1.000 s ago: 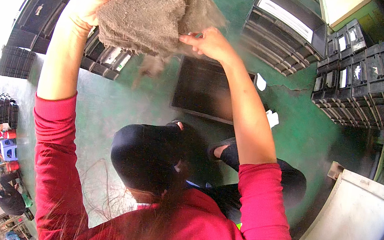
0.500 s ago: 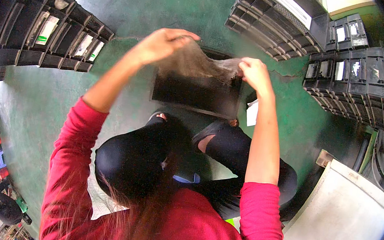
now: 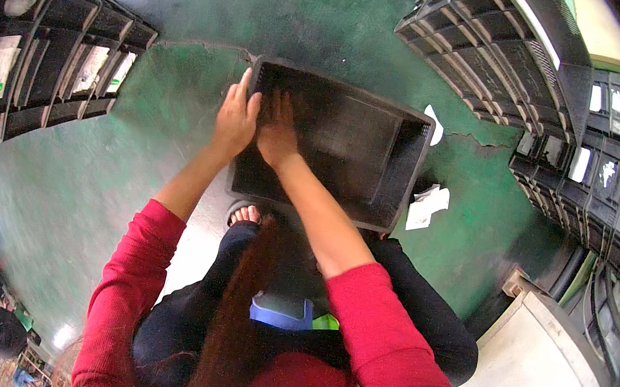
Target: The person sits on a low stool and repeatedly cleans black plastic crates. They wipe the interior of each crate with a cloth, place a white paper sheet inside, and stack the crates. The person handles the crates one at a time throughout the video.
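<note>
A black plastic crate (image 3: pixel 347 140) stands on the floor before my feet with its open side up. My left hand (image 3: pixel 235 122) is at the crate's left rim, its fingers lying along the outside and its thumb over the edge. Inside the crate, my right hand (image 3: pixel 279 132) lies flat near the left inner wall with its fingers stretched out. The greyish cloth does not show now; whether some of it is under my right palm, I cannot tell.
Black crates are stacked at the left (image 3: pixel 56 54) and at the upper right (image 3: pixel 490 53). White paper scraps (image 3: pixel 426 208) lie right of the crate. A blue stool (image 3: pixel 281 311) is beneath me. A whitish cabinet (image 3: pixel 535 376) stands at the lower right.
Both hands have come down from holding the cloth stretched above the crate. The left has moved to the rim, and the right has crossed leftward into the crate. The cloth has gone from sight.
</note>
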### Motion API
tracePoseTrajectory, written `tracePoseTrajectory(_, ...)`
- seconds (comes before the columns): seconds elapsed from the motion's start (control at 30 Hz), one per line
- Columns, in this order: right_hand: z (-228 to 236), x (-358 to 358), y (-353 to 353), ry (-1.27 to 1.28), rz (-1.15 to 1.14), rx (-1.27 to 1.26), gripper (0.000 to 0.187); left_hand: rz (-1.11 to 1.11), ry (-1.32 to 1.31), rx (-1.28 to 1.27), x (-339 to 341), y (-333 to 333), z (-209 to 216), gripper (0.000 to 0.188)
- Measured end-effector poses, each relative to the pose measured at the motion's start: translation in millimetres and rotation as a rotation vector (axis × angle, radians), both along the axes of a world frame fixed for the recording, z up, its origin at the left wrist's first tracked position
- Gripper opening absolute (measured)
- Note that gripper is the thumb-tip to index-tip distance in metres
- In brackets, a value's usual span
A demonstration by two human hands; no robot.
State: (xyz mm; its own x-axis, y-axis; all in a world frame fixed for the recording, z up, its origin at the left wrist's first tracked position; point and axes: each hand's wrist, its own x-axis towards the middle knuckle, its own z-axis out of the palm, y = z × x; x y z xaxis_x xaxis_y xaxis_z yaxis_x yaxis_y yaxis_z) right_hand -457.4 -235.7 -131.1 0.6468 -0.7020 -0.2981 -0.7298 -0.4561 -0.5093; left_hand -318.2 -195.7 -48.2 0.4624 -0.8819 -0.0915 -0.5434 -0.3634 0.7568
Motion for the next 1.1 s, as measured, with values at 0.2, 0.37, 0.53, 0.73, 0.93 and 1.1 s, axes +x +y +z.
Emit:
tracePoseTrajectory(0.2,32.9,-113.4,-67.9,0.371,0.034,-0.31,0.021,-0.008,-0.036,-0.197,-0.8,-7.6,18.4,0.047)
tracePoseTrajectory(0.37,69.9,-82.5,-73.8,0.153,-0.892,-0.273,0.026,-0.002,0.059,-0.134,-9.5,-8.5,26.5,0.053)
tracePoseTrajectory(0.53,33.8,56.5,-30.4,-0.003,-0.509,-0.255,0.036,-0.025,-0.044,-0.209,-3.8,-12.0,26.5,0.054)
tracePoseTrajectory(0.73,24.3,8.7,-32.0,-0.153,0.005,-0.286,0.024,0.009,0.026,-0.227,-0.8,-11.5,19.9,0.047)
tracePoseTrajectory(0.93,34.9,-10.7,39.0,0.081,0.542,0.052,0.026,0.049,0.004,-0.096,-5.7,-10.2,21.1,0.047)
tracePoseTrajectory(1.1,27.8,-22.9,-19.9,-0.016,0.283,-0.228,0.02,0.039,-0.01,-0.15,-7.1,-8.4,17.6,0.049)
